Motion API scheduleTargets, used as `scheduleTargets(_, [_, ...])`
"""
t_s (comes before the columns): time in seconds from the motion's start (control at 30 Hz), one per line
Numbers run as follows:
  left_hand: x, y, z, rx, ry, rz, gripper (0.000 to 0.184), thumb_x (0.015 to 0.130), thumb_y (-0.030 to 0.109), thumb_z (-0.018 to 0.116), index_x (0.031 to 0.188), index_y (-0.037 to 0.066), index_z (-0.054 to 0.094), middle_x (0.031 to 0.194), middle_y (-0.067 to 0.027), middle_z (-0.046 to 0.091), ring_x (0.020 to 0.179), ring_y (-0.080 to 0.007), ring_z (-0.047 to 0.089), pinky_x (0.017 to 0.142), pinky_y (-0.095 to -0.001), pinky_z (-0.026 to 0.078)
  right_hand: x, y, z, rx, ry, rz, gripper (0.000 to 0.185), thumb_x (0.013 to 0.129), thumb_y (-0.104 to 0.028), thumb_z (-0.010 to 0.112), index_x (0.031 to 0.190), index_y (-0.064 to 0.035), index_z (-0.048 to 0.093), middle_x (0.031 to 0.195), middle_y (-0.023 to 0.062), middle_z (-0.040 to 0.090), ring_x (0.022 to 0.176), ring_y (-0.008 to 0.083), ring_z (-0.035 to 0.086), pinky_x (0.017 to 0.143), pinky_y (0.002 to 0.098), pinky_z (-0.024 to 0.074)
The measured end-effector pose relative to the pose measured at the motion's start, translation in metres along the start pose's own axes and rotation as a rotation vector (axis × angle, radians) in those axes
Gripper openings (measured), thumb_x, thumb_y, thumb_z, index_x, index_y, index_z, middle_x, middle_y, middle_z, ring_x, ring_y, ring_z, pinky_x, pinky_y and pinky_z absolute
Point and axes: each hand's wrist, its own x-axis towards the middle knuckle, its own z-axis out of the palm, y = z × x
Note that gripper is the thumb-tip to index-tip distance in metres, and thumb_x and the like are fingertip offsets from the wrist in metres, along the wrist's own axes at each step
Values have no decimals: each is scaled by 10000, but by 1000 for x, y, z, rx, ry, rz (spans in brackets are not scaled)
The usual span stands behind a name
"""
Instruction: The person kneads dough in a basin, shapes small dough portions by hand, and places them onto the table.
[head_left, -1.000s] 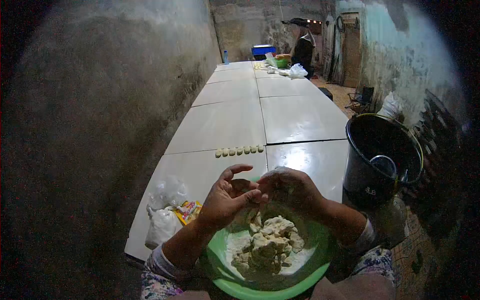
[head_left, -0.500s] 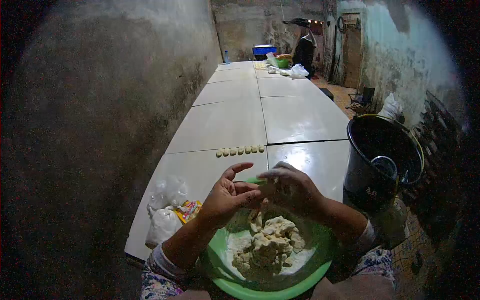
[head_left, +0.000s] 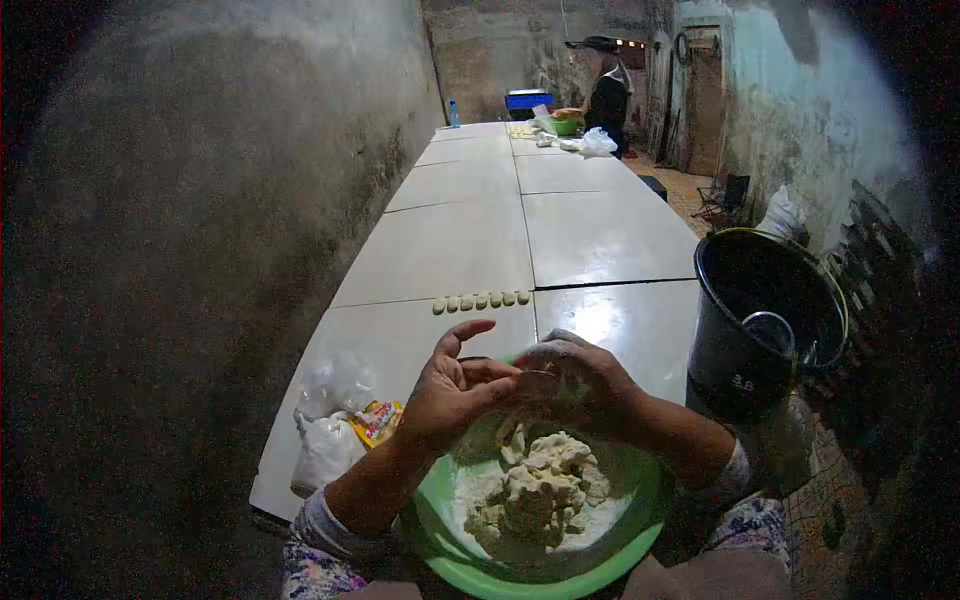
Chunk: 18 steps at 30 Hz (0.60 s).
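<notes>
**Close finger work above the dough bowl**

At 12 o'clock, over the far side of a round green plastic bowl (head_left: 638, 553), both bare hands raised and turned inward. On the left hand (head_left: 440, 395), fingers partly curled, with a narrow gap to the thumb and one finger lifted clear. On the right hand (head_left: 605, 390), fingers bent inward, in shadow. Cannot tell the exact gap there, nor any hold in either hand; perhaps a small piece between the fingertips. Inside the bowl, directly below the hands, a lumpy cream-coloured dough mass (head_left: 545, 480) with loose white flour (head_left: 603, 520) around it.

For good handling, press lightly and evenly with the fingertips, turning any small piece to avoid flat spots or cracks. Stay over the bowl to catch crumbs. Dust lightly against sticking. For size, compare with the row of small pale pieces (head_left: 481, 301) at 11 o'clock on the long white table (head_left: 440, 245). Mind the clear plastic bag of white powder (head_left: 327, 455) at 9 o'clock and the large black bucket (head_left: 735, 350) at 2 o'clock.
</notes>
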Motion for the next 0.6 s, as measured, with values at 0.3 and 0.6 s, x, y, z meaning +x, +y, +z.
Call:
scheduleTargets(0.3, [2,-12,-8,-337,-133,-132,783,871,573,397,1369,14,167,1235,-217,486,1127,-270,518,946,-393,425,0,6,-1,-204,27,-104,390,663,-76,717,1036,-90,600,918,104,573,836,273,604,739,346,511])
scheduleTargets(0.6, [5,-18,-15,-614,-350,-381,903,820,713,216,1362,-8,260,1283,-201,461,1123,-304,509,967,-439,404,2,2,-4,-454,-121,-100,761,742,-287,700,1379,-115,321,1369,179,366,1256,365,374,981,442,395])
